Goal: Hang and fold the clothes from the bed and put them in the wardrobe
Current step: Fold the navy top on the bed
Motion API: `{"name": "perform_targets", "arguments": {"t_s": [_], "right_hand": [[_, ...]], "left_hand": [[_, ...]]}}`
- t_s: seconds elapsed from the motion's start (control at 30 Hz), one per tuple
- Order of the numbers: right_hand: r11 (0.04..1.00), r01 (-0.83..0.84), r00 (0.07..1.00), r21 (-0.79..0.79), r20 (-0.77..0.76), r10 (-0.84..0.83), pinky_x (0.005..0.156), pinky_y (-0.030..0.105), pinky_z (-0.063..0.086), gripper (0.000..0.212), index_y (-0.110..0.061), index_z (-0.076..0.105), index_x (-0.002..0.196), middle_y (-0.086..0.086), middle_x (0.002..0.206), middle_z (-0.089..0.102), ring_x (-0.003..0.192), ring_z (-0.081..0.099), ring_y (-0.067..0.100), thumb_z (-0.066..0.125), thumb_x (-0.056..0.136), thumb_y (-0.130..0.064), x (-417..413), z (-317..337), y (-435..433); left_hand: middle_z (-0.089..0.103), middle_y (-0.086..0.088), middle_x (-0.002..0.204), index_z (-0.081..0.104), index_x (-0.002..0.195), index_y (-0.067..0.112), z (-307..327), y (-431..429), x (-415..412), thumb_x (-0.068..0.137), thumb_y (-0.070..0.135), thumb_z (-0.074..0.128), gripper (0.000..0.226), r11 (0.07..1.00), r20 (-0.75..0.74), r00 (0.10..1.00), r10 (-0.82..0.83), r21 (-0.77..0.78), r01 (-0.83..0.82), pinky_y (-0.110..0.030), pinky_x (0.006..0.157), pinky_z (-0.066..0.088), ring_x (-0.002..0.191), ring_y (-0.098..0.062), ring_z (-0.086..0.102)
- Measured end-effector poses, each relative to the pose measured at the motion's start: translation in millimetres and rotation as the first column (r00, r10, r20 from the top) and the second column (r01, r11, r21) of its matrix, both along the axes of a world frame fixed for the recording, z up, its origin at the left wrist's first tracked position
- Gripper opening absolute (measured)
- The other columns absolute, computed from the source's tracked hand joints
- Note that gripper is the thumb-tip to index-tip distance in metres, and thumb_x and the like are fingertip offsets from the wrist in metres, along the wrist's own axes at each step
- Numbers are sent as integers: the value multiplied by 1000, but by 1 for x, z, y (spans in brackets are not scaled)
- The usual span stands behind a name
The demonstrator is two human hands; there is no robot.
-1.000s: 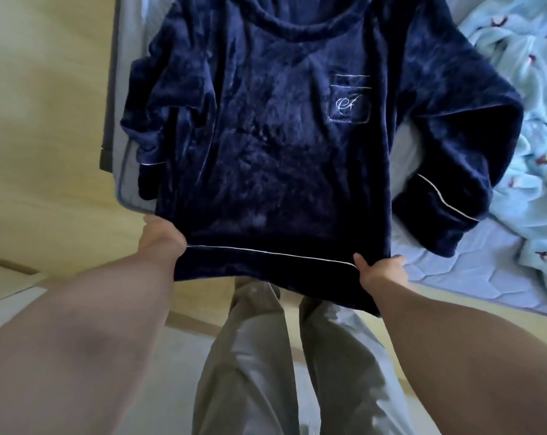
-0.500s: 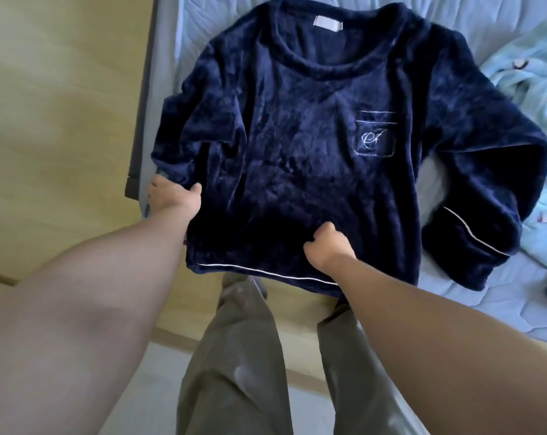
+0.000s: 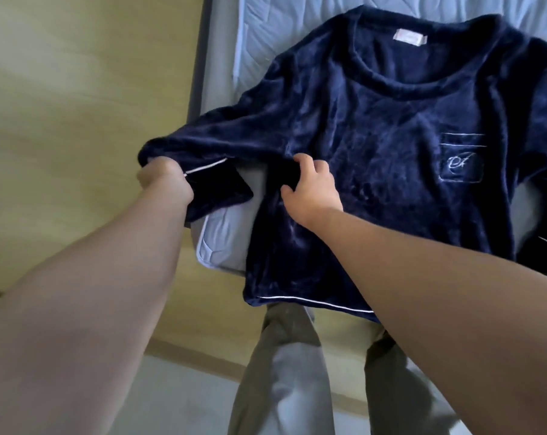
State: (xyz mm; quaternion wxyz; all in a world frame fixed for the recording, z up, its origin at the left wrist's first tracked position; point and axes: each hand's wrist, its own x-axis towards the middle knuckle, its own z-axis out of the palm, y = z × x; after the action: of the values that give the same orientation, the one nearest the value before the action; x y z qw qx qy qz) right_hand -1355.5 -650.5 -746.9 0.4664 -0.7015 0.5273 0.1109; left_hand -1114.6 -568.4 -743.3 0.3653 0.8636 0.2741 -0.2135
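A navy fleece pyjama top lies face up on a bed and fills the upper right of the frame. A pale pink neck label sits inside the round collar, its writing too blurred to read. At the right, a chest pocket outlined in white stitching carries a looping white monogram that cannot be made out for certain. The plush fabric is shiny, with thin white piping along the hem. The far sleeve is cut off at the right edge. At centre left, the left hand clutches the piped sleeve cuff. The right hand has its fingers curled into the fabric at the underarm. The bed cover is quilted light blue. Grey trousers show at the bottom.
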Motion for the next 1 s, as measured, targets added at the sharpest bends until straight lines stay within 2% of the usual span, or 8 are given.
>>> {"name": "perform_targets", "arguments": {"t_s": [0.17,0.3,0.4,0.5,0.57,0.63,0.83,1.0], "right_hand": [[995,-94,994,39,-49,96,98,44,47,68,-34,22,156,-2,158,23,137,35,26,56,97,-36,42,-7,-1],[957,-210,938,200,-233,255,87,41,43,70,-30,18,158,4,158,18,134,35,33,52,97,-23,66,-19,0],[949,-242,896,204,-329,300,84,42,46,68,-25,23,155,8,151,21,124,44,36,49,93,-14,76,-23,-4],[944,-262,880,202,-352,320,76,41,45,64,-19,24,152,12,148,25,114,51,37,48,94,-11,83,-24,-12],[935,-300,861,188,-369,351,69,40,44,59,-14,26,148,13,146,27,103,53,35,46,93,-8,87,-24,-13],[952,-274,869,139,-389,307,62,39,42,57,-14,25,142,13,133,32,90,52,33,48,90,-8,91,-23,-10],[960,-266,896,-85,-388,214,72,41,41,59,-20,24,136,12,127,32,93,43,29,51,84,-10,104,-27,8],[862,-441,863,-252,-383,329,82,38,36,61,-27,30,140,12,137,30,114,39,30,54,85,-15,124,-26,20]], "left_hand": [[60,-1,135,50,138,20,15,0,65,103,49,42,46,995,202,974,101,-28,-97,-43,102,48,114,-26,60],[66,9,93,62,108,22,19,4,84,84,47,65,35,992,210,970,-126,40,120,-34,79,48,86,-22,64],[69,4,93,65,100,25,16,16,89,59,34,69,42,926,80,935,-345,190,326,-36,76,54,89,-28,68],[62,-5,108,59,105,23,10,40,98,59,27,70,47,431,-194,649,-736,605,669,-48,92,51,102,-35,61],[56,-11,118,54,116,21,5,58,105,69,28,75,52,65,-378,401,-834,656,752,-50,97,42,114,-37,51],[55,-12,120,50,119,18,1,70,112,74,28,78,54,-105,-471,290,-833,650,753,-49,95,38,115,-37,49],[63,-20,105,58,104,5,1,85,134,78,0,68,28,114,-402,433,-807,613,782,-44,76,51,95,-42,61],[62,-16,87,60,86,6,11,104,153,83,-2,57,9,146,-381,421,-823,575,805,-37,63,44,75,-37,56]]}}
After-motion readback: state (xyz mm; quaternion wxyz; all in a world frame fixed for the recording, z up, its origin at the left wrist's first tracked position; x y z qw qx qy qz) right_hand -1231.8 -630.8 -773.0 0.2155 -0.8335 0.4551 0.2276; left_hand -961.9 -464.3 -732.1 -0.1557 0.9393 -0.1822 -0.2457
